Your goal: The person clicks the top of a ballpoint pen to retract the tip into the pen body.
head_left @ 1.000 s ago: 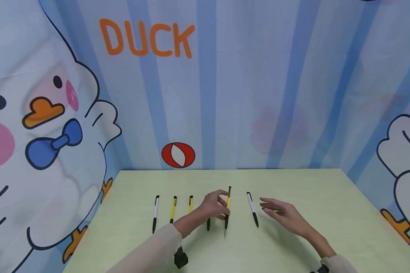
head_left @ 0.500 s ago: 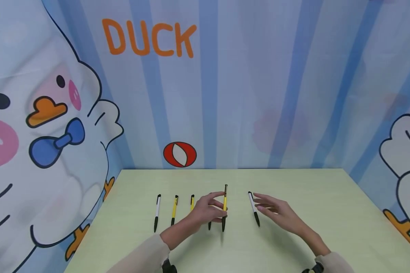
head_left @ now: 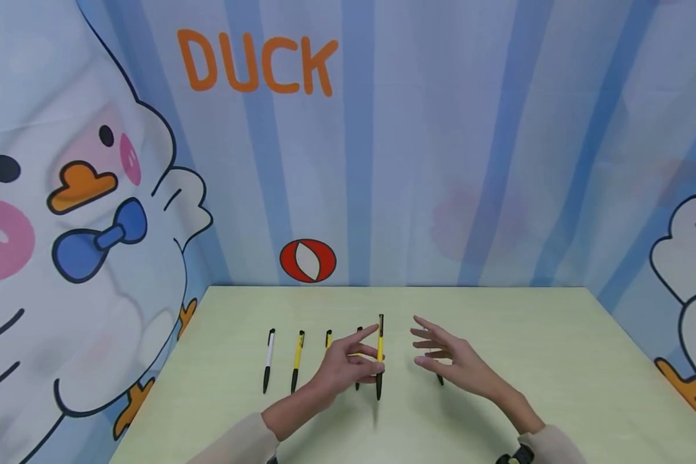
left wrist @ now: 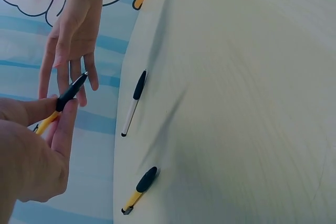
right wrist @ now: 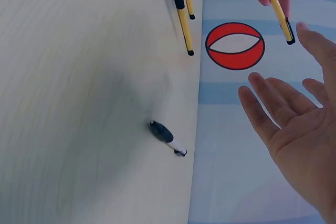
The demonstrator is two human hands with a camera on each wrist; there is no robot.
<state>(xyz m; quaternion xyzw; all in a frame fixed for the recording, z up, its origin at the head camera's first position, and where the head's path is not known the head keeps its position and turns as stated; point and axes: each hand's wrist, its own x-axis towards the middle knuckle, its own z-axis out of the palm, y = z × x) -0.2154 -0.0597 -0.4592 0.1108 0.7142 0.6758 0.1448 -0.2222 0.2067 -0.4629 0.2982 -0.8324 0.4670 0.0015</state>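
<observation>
Thumb and fingers of my left hand (head_left: 343, 368) pinch a yellow pen (head_left: 380, 347) with a black grip. It stands nearly upright, tip down, above the table. My right hand (head_left: 457, 362) hovers to its right with fingers spread and straight, holding nothing; the right wrist view shows its bare palm (right wrist: 310, 145). Beneath the right hand lies a white pen (left wrist: 132, 113) with a black grip, mostly covered in the head view. Another yellow pen (right wrist: 184, 24) lies on the table below the left hand, partly hidden by it in the head view.
Left of the left hand, a white pen (head_left: 269, 353) and two yellow pens, the outer yellow pen (head_left: 298, 352) and the inner yellow pen (head_left: 328, 339), lie in a row on the pale table (head_left: 499, 309). A printed duck curtain (head_left: 406, 142) hangs behind the table's far edge.
My right hand has moved left, over the white pen and closer to the held pen. My left hand has shifted slightly left and nearer, still pinching the yellow pen.
</observation>
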